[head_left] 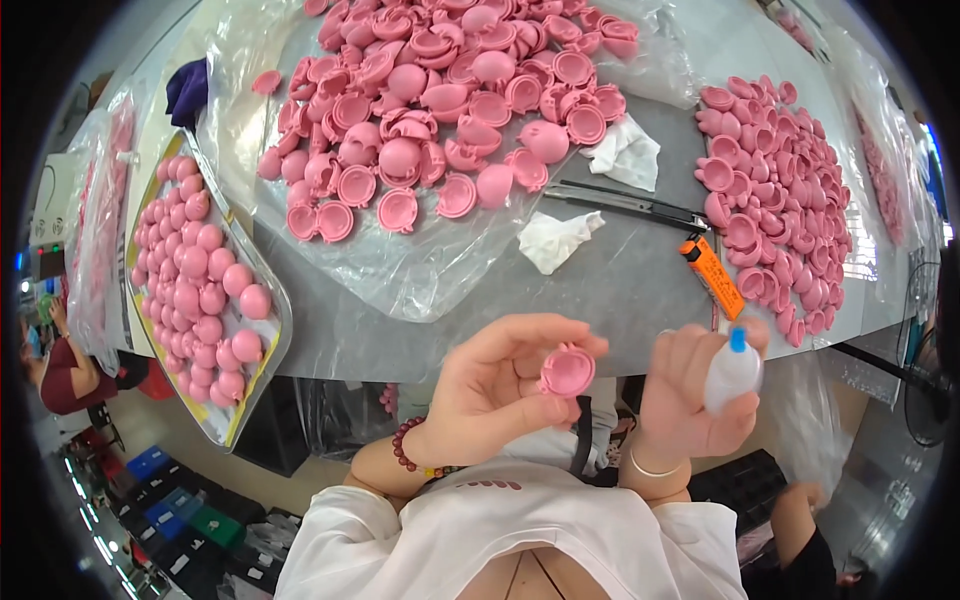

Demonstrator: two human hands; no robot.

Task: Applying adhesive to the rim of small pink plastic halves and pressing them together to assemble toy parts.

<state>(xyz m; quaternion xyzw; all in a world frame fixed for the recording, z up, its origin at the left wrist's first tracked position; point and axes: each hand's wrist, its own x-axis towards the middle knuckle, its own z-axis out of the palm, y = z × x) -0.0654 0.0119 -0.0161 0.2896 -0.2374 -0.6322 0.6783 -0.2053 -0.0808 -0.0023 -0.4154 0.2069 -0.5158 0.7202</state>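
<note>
My left hand (505,375) grips a pink plastic half-shell (567,372) between thumb and fingers, its hollow side turned up. In my right hand (690,395) is a small white squeeze bottle (733,374) with a blue tip (738,338), fingers wrapped round it. Both hands are at the table's near edge, a short gap apart. Beyond them a big heap of pink half-shells (440,90) lies on clear plastic sheeting (400,285). A second pile of smaller pink pieces (775,200) spreads out at the right.
At the left stands a metal tray (283,335) of pink balls, with a purple cloth (187,93) by its far end. An orange lighter (712,275), a black cutter knife (630,204) and crumpled white tissues (556,240) lie on the grey table (480,325). Other people are at both sides.
</note>
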